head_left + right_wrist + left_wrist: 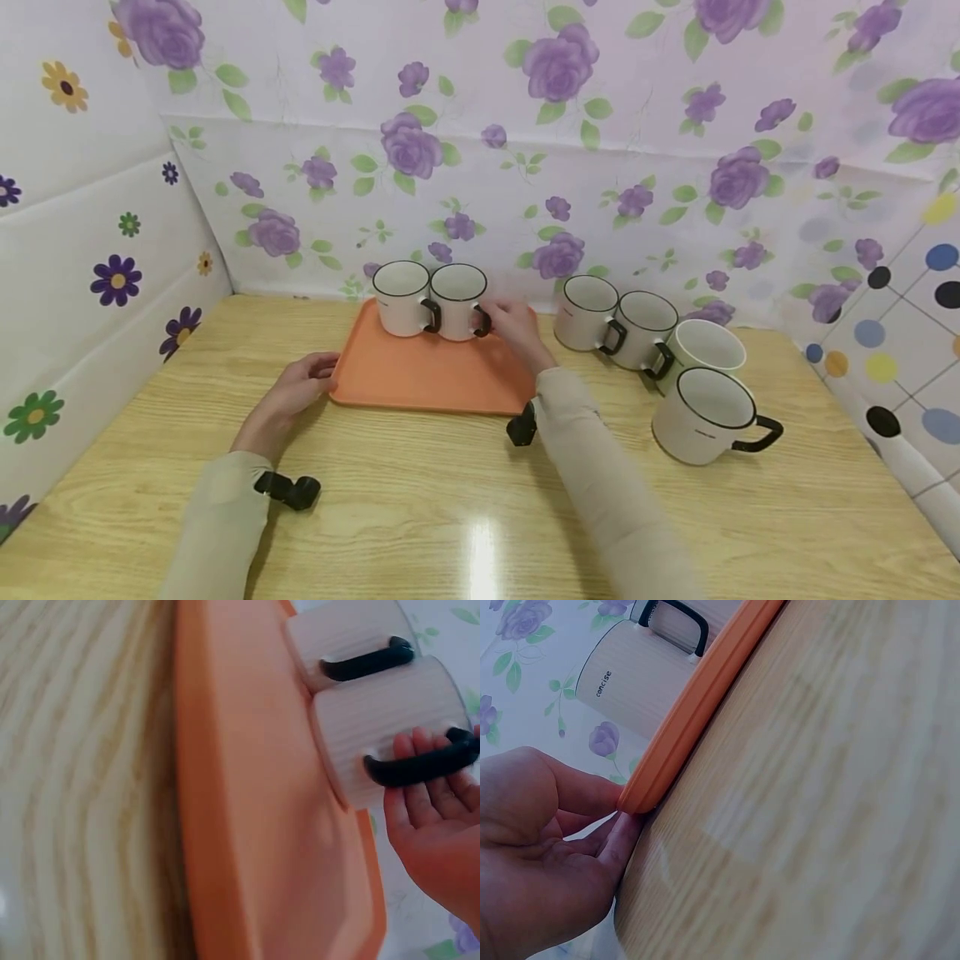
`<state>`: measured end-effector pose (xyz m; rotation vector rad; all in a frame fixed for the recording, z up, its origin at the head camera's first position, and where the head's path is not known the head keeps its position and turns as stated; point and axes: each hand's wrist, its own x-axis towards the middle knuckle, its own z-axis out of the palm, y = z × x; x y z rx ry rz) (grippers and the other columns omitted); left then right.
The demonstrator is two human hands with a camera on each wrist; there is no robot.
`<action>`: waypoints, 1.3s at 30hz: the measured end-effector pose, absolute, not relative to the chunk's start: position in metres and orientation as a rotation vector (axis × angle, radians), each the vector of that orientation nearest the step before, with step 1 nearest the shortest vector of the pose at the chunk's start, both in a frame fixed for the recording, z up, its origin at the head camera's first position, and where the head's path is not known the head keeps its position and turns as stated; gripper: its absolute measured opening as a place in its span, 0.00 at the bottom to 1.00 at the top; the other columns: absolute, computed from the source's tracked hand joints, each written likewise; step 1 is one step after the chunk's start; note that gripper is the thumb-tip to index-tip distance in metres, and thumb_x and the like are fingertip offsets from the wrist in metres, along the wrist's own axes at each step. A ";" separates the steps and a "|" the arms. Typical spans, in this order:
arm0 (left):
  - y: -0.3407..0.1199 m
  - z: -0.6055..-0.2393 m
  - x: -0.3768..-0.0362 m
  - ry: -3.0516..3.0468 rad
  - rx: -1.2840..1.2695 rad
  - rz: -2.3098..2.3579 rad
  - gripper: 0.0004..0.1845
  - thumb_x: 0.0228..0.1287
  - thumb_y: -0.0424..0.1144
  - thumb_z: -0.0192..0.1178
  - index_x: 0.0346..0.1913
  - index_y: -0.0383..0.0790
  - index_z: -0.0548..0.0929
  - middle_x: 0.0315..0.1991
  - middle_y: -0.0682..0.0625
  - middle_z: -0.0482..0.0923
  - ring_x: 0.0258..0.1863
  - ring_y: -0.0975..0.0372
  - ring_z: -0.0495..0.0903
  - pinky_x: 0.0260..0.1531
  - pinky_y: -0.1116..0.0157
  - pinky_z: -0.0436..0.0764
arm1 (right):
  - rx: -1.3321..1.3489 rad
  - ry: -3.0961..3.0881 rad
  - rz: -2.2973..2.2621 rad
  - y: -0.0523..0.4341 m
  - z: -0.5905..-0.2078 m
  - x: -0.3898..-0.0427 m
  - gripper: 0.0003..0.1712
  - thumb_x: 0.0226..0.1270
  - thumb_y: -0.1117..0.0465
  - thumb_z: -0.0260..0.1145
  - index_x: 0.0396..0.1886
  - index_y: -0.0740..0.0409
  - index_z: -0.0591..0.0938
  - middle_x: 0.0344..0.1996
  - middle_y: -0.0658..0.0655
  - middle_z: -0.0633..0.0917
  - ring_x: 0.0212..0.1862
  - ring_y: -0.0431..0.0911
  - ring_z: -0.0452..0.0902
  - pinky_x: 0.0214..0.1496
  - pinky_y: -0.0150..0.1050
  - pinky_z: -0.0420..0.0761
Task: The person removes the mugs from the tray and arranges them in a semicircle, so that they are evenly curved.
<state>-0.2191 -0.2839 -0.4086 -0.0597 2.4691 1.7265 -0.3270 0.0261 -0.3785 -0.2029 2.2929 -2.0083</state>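
Note:
An orange tray (431, 375) lies on the table with two white mugs side by side near its back edge. My left hand (300, 385) holds the tray's left front corner; in the left wrist view its fingers (592, 795) meet the orange rim (682, 720). My right hand (513, 329) is at the black handle (424, 765) of the right-hand mug (459, 304), its fingers hooked through behind the handle. This mug stands upright, close beside the left mug (401, 300), whose handle also points right.
Right of the tray, a row holds a white mug (585, 312), another white mug (641, 329) and a green-tinted cup (708, 346). A larger white mug (701, 421) stands in front of them. A flowered cloth wall (480, 192) rises behind the table.

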 end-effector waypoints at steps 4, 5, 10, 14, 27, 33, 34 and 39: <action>-0.283 -0.410 -0.219 2.460 -0.078 1.724 0.29 0.68 0.22 0.48 0.70 0.21 0.55 0.66 0.27 0.58 0.65 0.43 0.60 0.58 0.58 0.66 | -0.258 2.327 -1.941 0.021 -0.381 -0.324 0.23 0.73 0.52 0.58 0.29 0.68 0.82 0.26 0.59 0.83 0.32 0.48 0.78 0.49 0.50 0.77; -0.283 -0.409 -0.219 2.458 -0.081 1.726 0.29 0.68 0.22 0.48 0.70 0.21 0.54 0.66 0.27 0.58 0.65 0.43 0.60 0.59 0.57 0.66 | -0.263 2.338 -1.931 0.020 -0.380 -0.322 0.23 0.73 0.51 0.58 0.28 0.67 0.82 0.25 0.58 0.82 0.31 0.47 0.77 0.49 0.51 0.77; -0.282 -0.409 -0.219 2.460 -0.097 1.732 0.29 0.68 0.22 0.48 0.70 0.21 0.55 0.66 0.28 0.59 0.64 0.43 0.60 0.60 0.55 0.65 | -0.331 2.325 -1.915 0.014 -0.377 -0.321 0.23 0.78 0.55 0.50 0.28 0.68 0.78 0.24 0.57 0.77 0.29 0.48 0.72 0.46 0.52 0.75; -0.283 -0.410 -0.220 2.464 -0.104 1.725 0.29 0.68 0.22 0.48 0.70 0.21 0.55 0.66 0.28 0.58 0.65 0.43 0.60 0.60 0.54 0.64 | -0.325 2.377 -1.869 0.012 -0.377 -0.322 0.24 0.80 0.55 0.44 0.28 0.67 0.74 0.22 0.58 0.73 0.29 0.51 0.68 0.39 0.45 0.70; -0.282 -0.409 -0.218 2.445 -0.135 1.737 0.29 0.68 0.22 0.48 0.71 0.22 0.55 0.67 0.29 0.58 0.65 0.43 0.59 0.61 0.53 0.63 | -0.233 2.559 -1.918 0.029 -0.390 -0.322 0.24 0.75 0.56 0.47 0.15 0.56 0.67 0.19 0.51 0.71 0.28 0.43 0.68 0.35 0.36 0.71; -0.282 -0.409 -0.218 2.453 -0.139 1.726 0.29 0.68 0.22 0.48 0.71 0.23 0.55 0.67 0.29 0.58 0.65 0.44 0.60 0.61 0.54 0.64 | -0.214 2.477 -2.063 0.038 -0.391 -0.319 0.23 0.74 0.58 0.48 0.15 0.55 0.65 0.20 0.52 0.70 0.30 0.44 0.67 0.39 0.39 0.72; -0.282 -0.409 -0.218 2.454 -0.136 1.729 0.29 0.68 0.22 0.48 0.71 0.22 0.55 0.67 0.28 0.58 0.65 0.43 0.60 0.61 0.53 0.63 | -0.202 2.465 -2.070 0.040 -0.391 -0.318 0.22 0.74 0.57 0.48 0.16 0.55 0.66 0.21 0.52 0.71 0.30 0.44 0.69 0.40 0.39 0.73; -0.281 -0.408 -0.218 2.456 -0.112 1.734 0.29 0.68 0.22 0.47 0.70 0.21 0.55 0.66 0.27 0.59 0.65 0.42 0.60 0.62 0.51 0.63 | -0.139 2.393 -2.110 0.050 -0.386 -0.312 0.19 0.75 0.55 0.49 0.24 0.59 0.73 0.32 0.55 0.79 0.39 0.44 0.76 0.51 0.44 0.77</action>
